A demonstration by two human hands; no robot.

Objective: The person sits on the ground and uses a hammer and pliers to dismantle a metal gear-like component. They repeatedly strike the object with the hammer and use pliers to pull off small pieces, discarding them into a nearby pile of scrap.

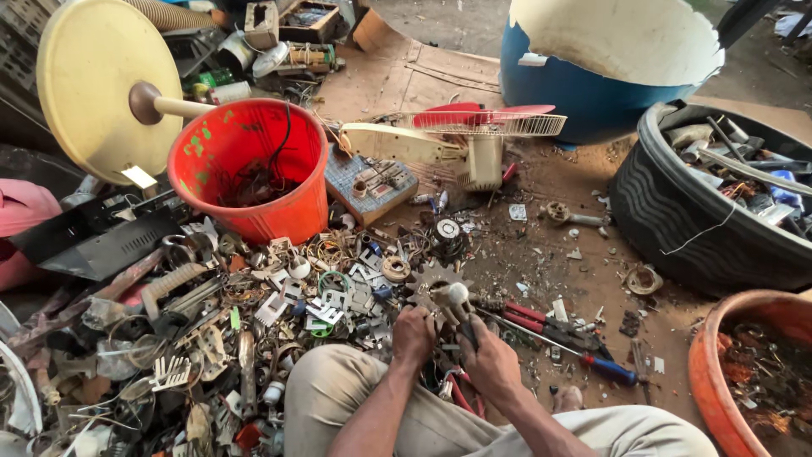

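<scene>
Both the left hand (pixel 413 337) and right hand (pixel 489 362) grip a hammer (pixel 459 306), its handle upright, head up.

Left hand (pixel 413 337): closed on a small metal part, just above the knee.
Right hand (pixel 489 362): grips a hammer (pixel 458 298), head up.
Ground ahead: heap of scrap metal (pixel 254 338), red bucket (pixel 254 169) holding wires.
Right side: red-handled pliers (pixel 541 322), blue-handled screwdriver (pixel 605 368), black tyre tub (pixel 677 220).
Behind: white fan grille (pixel 491 123), blue barrel (pixel 575 89).
</scene>
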